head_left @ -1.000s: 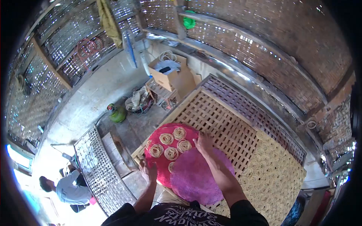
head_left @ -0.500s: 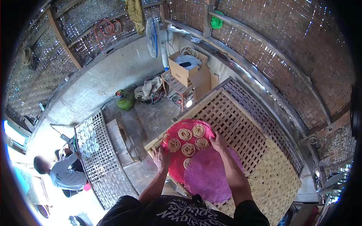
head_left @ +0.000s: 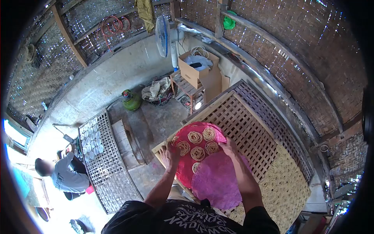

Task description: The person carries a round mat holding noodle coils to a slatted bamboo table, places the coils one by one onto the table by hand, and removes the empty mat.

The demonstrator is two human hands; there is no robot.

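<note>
A round red sheet [head_left: 187, 165] lies over the near end of a bamboo lattice rack, bearing several coiled nests of pale noodles [head_left: 198, 153]. A round purple sheet [head_left: 218, 179] covers its lower right part. At the left rim, my left hand [head_left: 169, 156] has its fingers closed about the red sheet's edge, close to the rack's wooden frame. My right hand [head_left: 229, 148] pinches the same sheet at its upper right rim, with some red edge showing beside the fingers.
The bamboo rack [head_left: 241, 128] carries many more noodle nests [head_left: 286, 183] at its right end. Another rack [head_left: 113, 171] with pale round pieces stands at left, a seated person [head_left: 70, 173] beside it. Beyond are a green gas cylinder [head_left: 131, 100], a cardboard box [head_left: 191, 74] and a fan [head_left: 162, 37].
My left hand has shifted slightly up along the sheet's left rim and turned inward. The right hand keeps its place at the rim. The whole view has tilted slightly.
</note>
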